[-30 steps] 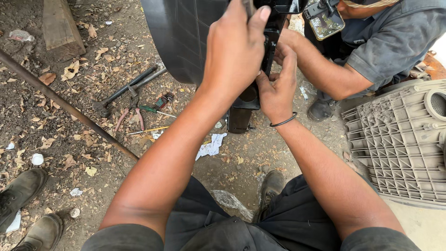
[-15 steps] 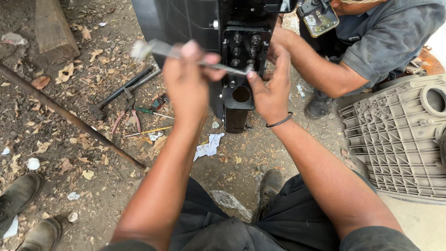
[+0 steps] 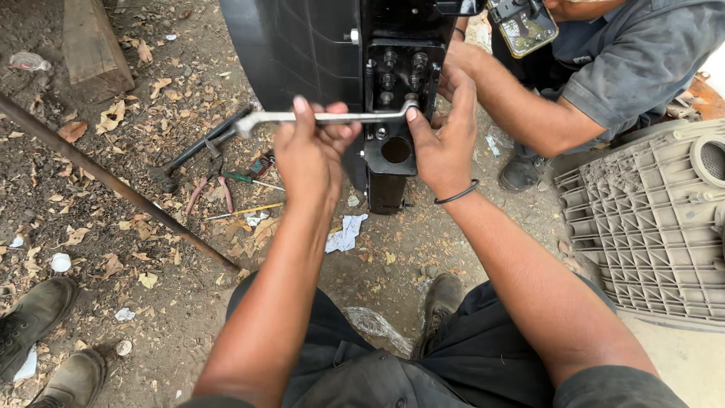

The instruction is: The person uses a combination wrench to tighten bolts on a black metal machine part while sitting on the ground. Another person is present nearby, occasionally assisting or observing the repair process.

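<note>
Steel wrench x1, 2 hands: L, R

Bare forearms, no sleeves in view. A thin black band circles the right wrist. Dark grey trousers cover the legs, and a worn dusty shoe shows below.

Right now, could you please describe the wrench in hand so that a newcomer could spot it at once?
Find the big black metal housing standing upright on the dirt. Across its front runs a long silver offset ring wrench, level, with the left hand around its shaft and the right hand at its head on a bolt. Other tools lie on the ground.
</note>
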